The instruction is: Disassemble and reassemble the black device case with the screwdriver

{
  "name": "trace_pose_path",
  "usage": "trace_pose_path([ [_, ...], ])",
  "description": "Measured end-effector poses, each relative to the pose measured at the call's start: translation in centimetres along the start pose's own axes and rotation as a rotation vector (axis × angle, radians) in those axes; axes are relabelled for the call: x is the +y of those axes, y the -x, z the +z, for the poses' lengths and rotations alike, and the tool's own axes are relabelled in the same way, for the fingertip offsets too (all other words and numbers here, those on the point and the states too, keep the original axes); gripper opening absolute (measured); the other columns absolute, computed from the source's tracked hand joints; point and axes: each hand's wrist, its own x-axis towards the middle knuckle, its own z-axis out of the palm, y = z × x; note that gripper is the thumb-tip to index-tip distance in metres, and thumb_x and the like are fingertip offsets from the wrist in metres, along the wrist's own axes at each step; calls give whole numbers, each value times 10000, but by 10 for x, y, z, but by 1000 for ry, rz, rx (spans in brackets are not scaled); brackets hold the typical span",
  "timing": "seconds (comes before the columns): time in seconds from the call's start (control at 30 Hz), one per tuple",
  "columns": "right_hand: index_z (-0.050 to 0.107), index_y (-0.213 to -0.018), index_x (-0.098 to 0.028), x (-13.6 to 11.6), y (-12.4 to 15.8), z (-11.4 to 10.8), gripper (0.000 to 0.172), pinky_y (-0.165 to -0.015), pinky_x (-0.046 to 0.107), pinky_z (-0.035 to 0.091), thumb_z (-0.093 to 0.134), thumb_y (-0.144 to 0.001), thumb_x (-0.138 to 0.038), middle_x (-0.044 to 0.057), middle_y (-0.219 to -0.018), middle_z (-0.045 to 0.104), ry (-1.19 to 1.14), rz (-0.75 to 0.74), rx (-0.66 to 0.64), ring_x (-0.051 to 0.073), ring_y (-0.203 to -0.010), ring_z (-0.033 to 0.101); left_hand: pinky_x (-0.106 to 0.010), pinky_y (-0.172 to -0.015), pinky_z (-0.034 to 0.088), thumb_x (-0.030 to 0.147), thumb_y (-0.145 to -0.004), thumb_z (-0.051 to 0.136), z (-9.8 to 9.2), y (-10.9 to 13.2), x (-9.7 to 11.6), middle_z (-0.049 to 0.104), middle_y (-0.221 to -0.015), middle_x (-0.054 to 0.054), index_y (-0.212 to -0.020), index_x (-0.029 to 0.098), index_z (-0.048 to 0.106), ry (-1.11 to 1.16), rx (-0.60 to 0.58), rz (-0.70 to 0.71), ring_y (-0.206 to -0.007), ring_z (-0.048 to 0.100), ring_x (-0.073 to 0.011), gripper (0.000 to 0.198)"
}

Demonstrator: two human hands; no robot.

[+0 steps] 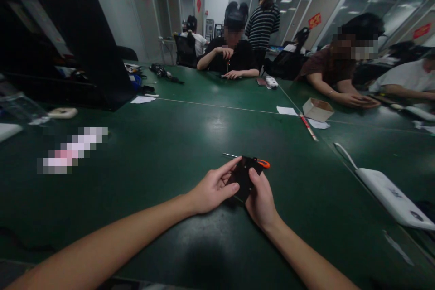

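Observation:
A small dark, flat, squarish object is held between my two hands above the green table. My left hand grips its left side, with the thumb on the near face and the index finger stretched along the upper left edge. On the right side, my right hand holds it with the thumb on its face and the other fingers hidden behind. Just beyond the dark object lies a screwdriver with an orange and black handle, its thin metal shaft pointing left, partly hidden.
A white power strip lies at the right, a small open box farther back. Red-and-white stick and papers are near it. A large black case or screen stands at the left. Several people sit across the table.

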Motion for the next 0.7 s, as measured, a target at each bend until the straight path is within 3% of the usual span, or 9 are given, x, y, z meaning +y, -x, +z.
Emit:
trace_pose_path([
  [0.13, 679, -1038, -251, 0, -1, -1, 276, -957, 461, 511, 690, -828, -431, 42, -1058, 743, -6, -26, -27, 282, -1061, 670, -358, -1050, 417, 334, -888, 646, 1, 1, -4, 568, -1390, -114, -1497, 247, 381, -70, -38, 53, -1197, 595, -263, 670],
  [0.27, 670, -1007, -244, 2, -2, -2, 259, -925, 448, 532, 673, -834, -437, 31, -1010, 743, -1, -66, -32, 268, -1011, 685, -362, -1087, 392, 220, -752, 792, 1, 0, -11, 481, -1474, -114, -1529, 271, 286, -102, -112, 127, -1326, 491, -281, 929],
  [0.37, 652, -993, -231, 3, -5, -3, 248, -866, 423, 559, 662, -841, -426, 25, -953, 737, 16, -81, -52, 251, -941, 699, -379, -1091, 396, 157, -712, 811, 1, -3, -13, 468, -1480, -130, -1529, 270, 280, -72, -131, 124, -1334, 482, -286, 981],
  [0.5, 628, -960, -219, 1, -11, -6, 278, -727, 359, 582, 638, -851, -475, 5, -804, 703, 67, -105, -77, 216, -786, 696, -415, -1024, 465, 104, -650, 830, 1, -6, -12, 458, -1479, -145, -1533, 297, 260, -20, -175, 51, -1295, 516, -309, 1069],
  [0.7, 562, -821, -223, -5, -18, -12, 337, -503, 221, 481, 671, -818, -541, -62, -657, 570, 181, -217, -64, 115, -551, 563, -370, -914, 530, 44, -647, 802, 5, -6, -7, 460, -1476, -159, -1549, 355, 140, 43, -264, -51, -1059, 675, -239, 1161],
])
